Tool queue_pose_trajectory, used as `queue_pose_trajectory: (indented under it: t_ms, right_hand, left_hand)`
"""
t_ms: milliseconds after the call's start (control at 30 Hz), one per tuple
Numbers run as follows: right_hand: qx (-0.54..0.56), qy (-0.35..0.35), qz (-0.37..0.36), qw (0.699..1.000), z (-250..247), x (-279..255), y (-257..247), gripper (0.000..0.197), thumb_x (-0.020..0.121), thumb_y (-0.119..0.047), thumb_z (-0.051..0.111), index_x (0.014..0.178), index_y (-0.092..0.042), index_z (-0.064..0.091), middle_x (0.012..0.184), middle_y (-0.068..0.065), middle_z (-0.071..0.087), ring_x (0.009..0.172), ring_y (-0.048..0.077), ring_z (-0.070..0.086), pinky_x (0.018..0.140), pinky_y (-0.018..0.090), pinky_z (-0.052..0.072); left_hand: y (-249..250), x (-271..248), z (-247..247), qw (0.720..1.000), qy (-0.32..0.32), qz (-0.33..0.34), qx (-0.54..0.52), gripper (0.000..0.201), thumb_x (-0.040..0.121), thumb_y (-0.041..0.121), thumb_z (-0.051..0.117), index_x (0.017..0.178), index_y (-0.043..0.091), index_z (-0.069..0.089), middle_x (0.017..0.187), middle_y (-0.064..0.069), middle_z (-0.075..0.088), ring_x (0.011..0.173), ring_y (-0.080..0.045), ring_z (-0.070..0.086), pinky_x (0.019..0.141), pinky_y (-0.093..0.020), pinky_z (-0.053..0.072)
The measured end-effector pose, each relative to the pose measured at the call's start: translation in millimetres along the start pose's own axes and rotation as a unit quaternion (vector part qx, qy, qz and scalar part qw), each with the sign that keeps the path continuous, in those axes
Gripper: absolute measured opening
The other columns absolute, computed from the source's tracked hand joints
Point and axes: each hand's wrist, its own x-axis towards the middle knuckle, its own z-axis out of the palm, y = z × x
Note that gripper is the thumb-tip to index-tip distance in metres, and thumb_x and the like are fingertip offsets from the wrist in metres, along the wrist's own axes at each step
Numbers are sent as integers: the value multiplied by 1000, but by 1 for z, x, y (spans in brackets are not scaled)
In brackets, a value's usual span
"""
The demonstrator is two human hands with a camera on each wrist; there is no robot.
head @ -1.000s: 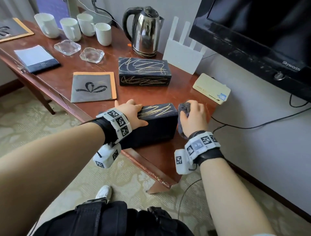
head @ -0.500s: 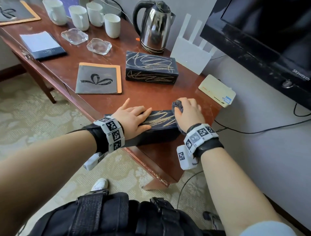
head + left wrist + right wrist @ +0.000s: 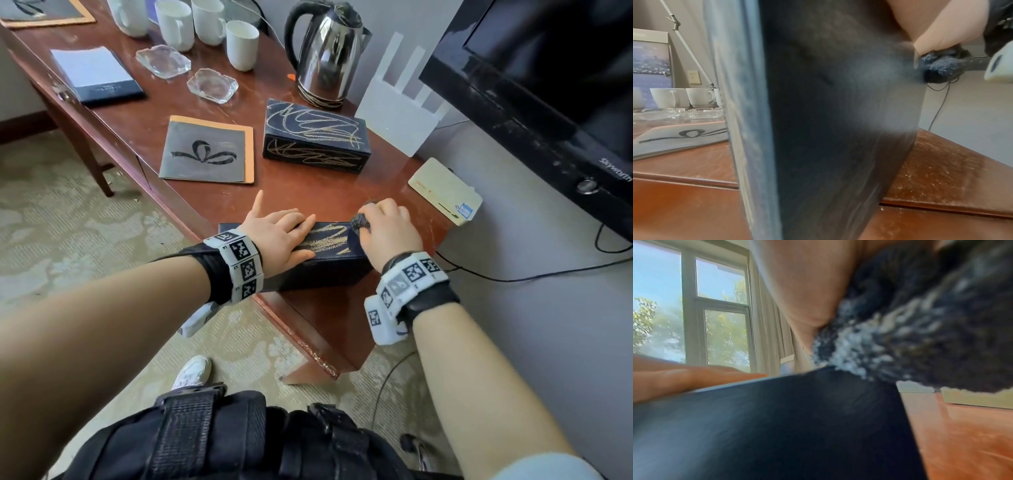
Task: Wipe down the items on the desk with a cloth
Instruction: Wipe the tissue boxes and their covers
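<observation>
Dark gold-scribbled box at table corner edge; left hand flat atop, right hand clutching dark fuzzy cloth against box's right end.

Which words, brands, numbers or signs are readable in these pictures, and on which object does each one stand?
"Skyworth": on the lower frame of the black television.
Small light print on the dark band of the notepad: too small to read.
Blue sticker on the cream flat device: too small to read.
Square coded markers on both wristbands: patterns, not readable text.
Wrist views: no readable text.
</observation>
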Motion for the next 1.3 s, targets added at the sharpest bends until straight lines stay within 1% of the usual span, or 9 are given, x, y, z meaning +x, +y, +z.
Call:
queue_pose_trajectory:
  t_ms: [167,467,567,667,733,867,1067,1233,1300]
  right_hand:
    - [30,3,-101,994,9,-37,-7,28,93,-22,50,120,-21,55,120,1,47,112,22,40,75,33,43]
    - [38,14,0,999,10,-24,-8,30,95,-25,48,125,-24,49,125,0,45,117,22,37,76,31,41]
    - [60,15,22,998,6,-20,-7,31,95,-25,48,126,-22,49,125,4,46,117,25,38,79,31,39]
    - [76,33,62,995,5,-21,-18,32,95,-23,46,126,-21,49,126,5,46,118,26,37,82,31,40]
    - [53,36,15,998,8,-29,-32,30,94,-22,46,124,-22,50,124,4,46,116,24,38,79,31,41]
    - [49,-17,-105,993,11,-33,-33,30,93,-24,48,123,-22,52,122,1,46,116,22,37,82,35,44]
    - [25,14,61,998,3,1,-20,32,95,-25,44,127,-24,48,126,7,45,117,27,37,77,32,39]
    - [41,4,-101,994,12,-18,-50,28,93,-25,48,121,-24,53,120,3,47,114,25,38,83,35,41]
    - [67,-17,-89,994,7,-8,-41,29,92,-25,48,120,-25,53,121,4,47,114,26,39,88,37,40]
  left_hand:
    - [0,1,2,1000,0,1,-4,66,95,54,16,150,20,-3,154,3,17,144,-14,10,112,-61,-2]
    - [-31,-19,2,999,-4,-1,-49,64,94,57,18,149,31,-1,156,9,13,145,-14,-1,113,-48,-12]
    - [-41,-30,14,995,0,-50,-81,66,91,62,16,148,33,-1,155,9,16,145,-17,2,116,-47,-3]
    - [-38,-32,20,991,41,-50,-118,67,93,59,20,149,24,6,152,2,26,143,-20,11,116,-31,5]
    - [-37,-31,21,990,53,-46,-122,62,97,49,26,149,22,7,151,1,28,142,-21,13,116,-28,5]
    - [-39,-30,20,989,54,-42,-130,65,96,50,28,150,22,6,151,0,27,142,-21,14,115,-27,5]
    - [-31,-23,15,990,15,-34,-135,83,85,64,32,150,22,0,152,-1,21,140,-25,14,115,-33,12]
    - [-26,-23,15,989,24,-50,-138,82,86,65,34,150,23,2,151,0,24,139,-24,16,114,-31,12]
    - [-26,-24,13,989,27,-49,-139,81,87,63,35,150,23,3,151,0,24,139,-24,16,114,-30,10]
